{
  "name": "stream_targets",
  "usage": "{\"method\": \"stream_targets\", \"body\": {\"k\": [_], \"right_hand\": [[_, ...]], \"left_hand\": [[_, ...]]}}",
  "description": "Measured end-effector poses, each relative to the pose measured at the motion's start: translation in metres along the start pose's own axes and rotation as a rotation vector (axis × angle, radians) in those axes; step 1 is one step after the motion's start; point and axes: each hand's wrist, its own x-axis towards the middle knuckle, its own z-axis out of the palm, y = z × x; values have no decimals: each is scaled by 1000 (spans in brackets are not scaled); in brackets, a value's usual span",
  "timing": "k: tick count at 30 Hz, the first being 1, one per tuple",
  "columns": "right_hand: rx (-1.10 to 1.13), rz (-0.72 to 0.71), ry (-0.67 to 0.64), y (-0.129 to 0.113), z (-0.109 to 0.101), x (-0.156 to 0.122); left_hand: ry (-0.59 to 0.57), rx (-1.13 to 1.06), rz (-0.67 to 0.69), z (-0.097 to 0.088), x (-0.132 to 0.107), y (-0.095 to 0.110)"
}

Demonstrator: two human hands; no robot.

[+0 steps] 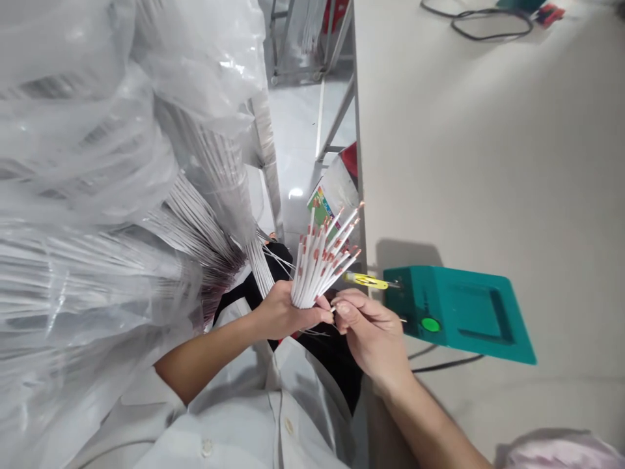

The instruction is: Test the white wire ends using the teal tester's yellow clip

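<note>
My left hand (286, 311) is closed around a bundle of white wires (315, 277), whose stripped, copper-coloured tips fan out upward. Just right of it, my right hand (368, 322) has thumb and fingers pinched together on a thin white wire, a short bit of which shows between the hands. Beyond my right fingers stands a teal device (469, 312) with a round green button (430, 324). A yellow-handled tool (366, 281) lies near its left side, above my right hand. Fingers hide most of the pinched wire.
Large bundles of white wires (205, 221) under clear plastic sheeting (88, 163) fill the left side. A pale table (488, 163) spans the right, with a black cable (488, 23) at its far end. Pinkish cloth (561, 451) lies at the lower right. Metal frame legs (339, 117) stand beyond.
</note>
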Motion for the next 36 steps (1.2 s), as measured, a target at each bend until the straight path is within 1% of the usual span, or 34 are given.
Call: {"method": "stream_targets", "body": {"k": [2, 4, 6, 8, 10, 13, 15, 17, 20, 22, 24, 26, 28, 30, 31, 34, 36], "right_hand": [[105, 108, -21, 0, 3, -3], [139, 167, -25, -2, 4, -5], [116, 130, 22, -4, 1, -6], [69, 33, 111, -5, -4, -6], [23, -45, 171, -5, -7, -6], [-69, -88, 177, -3, -10, -5], [-162, -83, 156, -2, -9, -4], [-242, -76, 123, -2, -7, -3], [-296, -91, 53, -4, -4, -1], [-308, -102, 27, -5, -2, 0], [-298, -84, 36, -8, -2, 2], [-261, -40, 76, -9, -1, 3], [-231, -7, 109, -10, 0, 3], [-232, -18, 120, -10, 0, 3], [-245, -37, 116, -9, 0, 2], [-302, -111, 108, -8, -1, 1], [-331, -146, 104, -7, -1, 0]], "left_hand": [[-21, -9, 16, -2, -2, -1], [-28, -9, 18, -3, -3, -1], [-24, -13, -1, -4, -3, -3], [-4, -33, -21, -3, -2, -6], [59, -46, -7, -1, 0, -10], [211, -57, -2, 1, 3, -16], [251, -43, -14, 2, 4, -17], [209, 3, -1, 3, 5, -17], [81, 92, 79, 4, 6, -17], [15, 123, 117, 6, 7, -17], [-13, 119, 133, 7, 8, -17], [7, 89, 118, 9, 8, -16], [71, 51, 59, 10, 8, -16], [179, 1, 6, 10, 9, -17], [249, -44, 1, 10, 10, -17], [471, -238, 42, 7, 15, -17], [583, -340, 63, 4, 18, -15]]}}
